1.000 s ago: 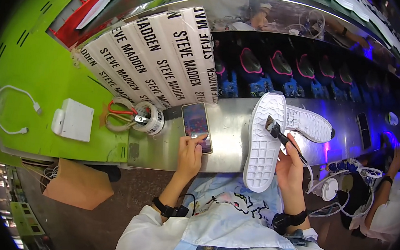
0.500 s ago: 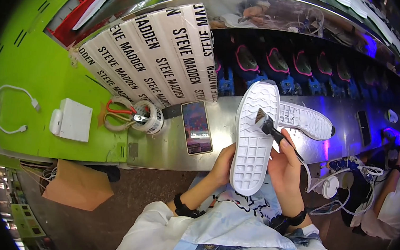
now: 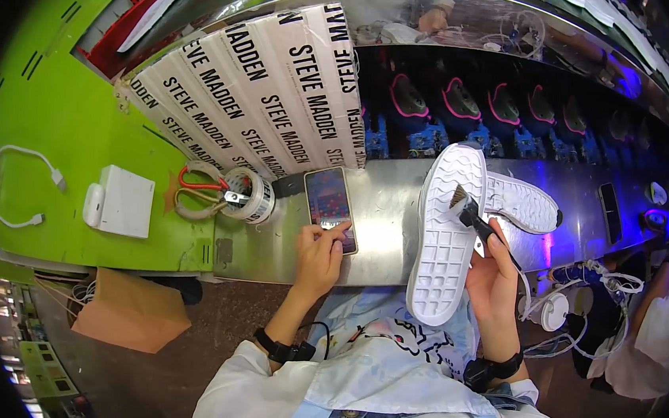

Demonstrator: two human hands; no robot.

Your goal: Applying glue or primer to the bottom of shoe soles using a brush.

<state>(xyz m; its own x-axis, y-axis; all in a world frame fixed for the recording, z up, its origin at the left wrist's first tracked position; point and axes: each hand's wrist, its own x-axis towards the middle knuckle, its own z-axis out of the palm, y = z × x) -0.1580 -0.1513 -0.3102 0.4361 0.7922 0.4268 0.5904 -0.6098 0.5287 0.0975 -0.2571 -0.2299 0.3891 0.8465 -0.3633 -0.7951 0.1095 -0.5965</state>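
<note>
My left hand [image 3: 317, 257] holds nothing and reaches over the lower end of a phone [image 3: 328, 198], its fingertips on the lit screen. The phone lies flat on the metal bench. In my right hand [image 3: 495, 285] is a black-handled brush [image 3: 471, 216] with short brown bristles, which sit against the upper part of a white sole. That sole belongs to a shoe [image 3: 439, 258], turned bottom up and steadied by the same hand; the right fingers behind it are partly hidden. Behind it another white sole [image 3: 523, 204] lies on the bench.
A patterned carton [image 3: 253, 90] stands behind the phone. Scissors [image 3: 200, 184] and a tape roll [image 3: 257, 202] sit left of it. A white box [image 3: 128, 200] and a cable [image 3: 17, 148] rest on the green table. Shoe uppers [image 3: 462, 99] pass along the back. Another person's arm [image 3: 663, 277] is at right.
My left hand has let go of the shoe and moved left onto the phone. The shoe and the brush, in my right hand, have shifted slightly to the right.
</note>
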